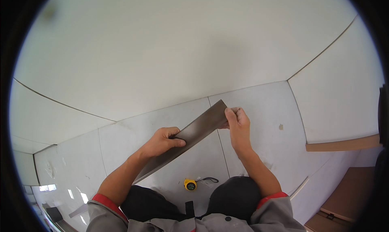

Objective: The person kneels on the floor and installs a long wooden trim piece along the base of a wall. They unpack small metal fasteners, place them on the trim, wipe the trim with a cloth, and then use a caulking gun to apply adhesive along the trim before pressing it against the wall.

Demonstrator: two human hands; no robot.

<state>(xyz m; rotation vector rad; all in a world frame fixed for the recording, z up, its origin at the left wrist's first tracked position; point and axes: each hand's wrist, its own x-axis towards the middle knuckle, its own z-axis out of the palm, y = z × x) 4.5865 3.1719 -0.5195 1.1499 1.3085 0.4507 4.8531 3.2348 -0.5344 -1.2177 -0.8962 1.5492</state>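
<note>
A long, flat strip (198, 128) with a dark brown-grey, slightly shiny face slants across in front of me, its far end up and to the right. My left hand (166, 142) grips it around the middle, thumb lying on the face and the fingers passing behind. Close to the far end, my right hand (237, 124) pinches the edge between thumb and curled fingers. The strip's near end runs down behind my left forearm toward my knee, partly hidden.
On the tiled floor between my knees lies a yellow and black tape measure (190, 184) with a dark wrist strap. A white wall (162, 49) rises ahead. At right are a panel with a wood-coloured lower edge (342, 143) and brown boards (348, 191). A thin strip (79, 210) lies at left.
</note>
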